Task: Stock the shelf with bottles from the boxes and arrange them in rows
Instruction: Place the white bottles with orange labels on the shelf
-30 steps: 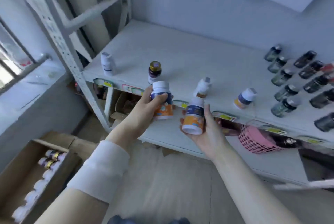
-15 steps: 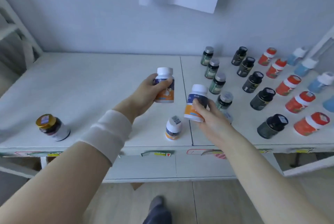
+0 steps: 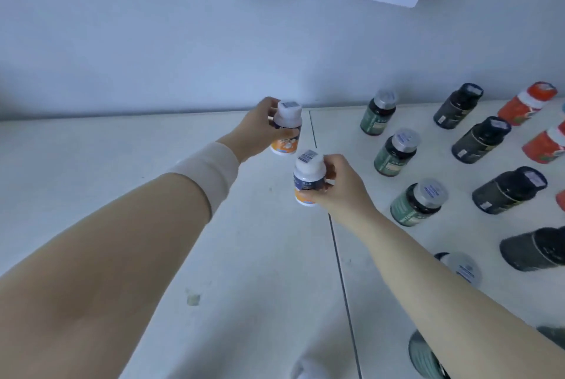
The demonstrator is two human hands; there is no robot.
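Cool, even, bluish daylight, faint shadows, slight overall softness, and wide-angle stretching toward the edges.

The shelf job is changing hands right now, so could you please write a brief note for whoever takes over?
Left hand grips the rear white-capped bottle near the back wall; right hand grips the front white-capped bottle just in front of it. Whether either touches the shelf is unclear.
Done: green bottles, black bottles and red bottles stand in rows on the right.
Left: set both down as a row left of the green ones, then bring more from the boxes, not in view.
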